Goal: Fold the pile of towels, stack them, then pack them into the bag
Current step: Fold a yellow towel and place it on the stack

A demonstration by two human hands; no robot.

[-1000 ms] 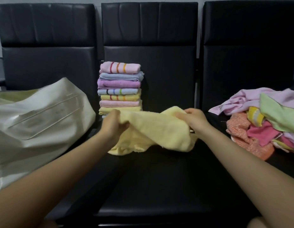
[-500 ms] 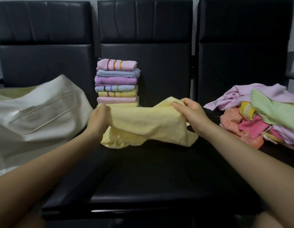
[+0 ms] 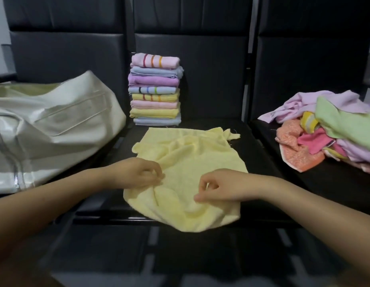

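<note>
Yellow towel (image 3: 192, 154): spread rumpled on middle seat; left hand (image 3: 138, 172) and right hand (image 3: 219, 187) each pinch its near portion, fingers curled

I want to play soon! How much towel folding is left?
Eight folded towels are stacked. Both hands, left hand and right hand, pinch a yellow towel spread on the seat. The heap awaits folding, and nothing looks packed in the bag yet.

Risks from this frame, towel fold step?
1. The yellow towel lies wrinkled, its near edge over the seat front; it may slide off or fold crooked.
2. The folded stack is tall and close behind; a forward fold could knock it.
</note>
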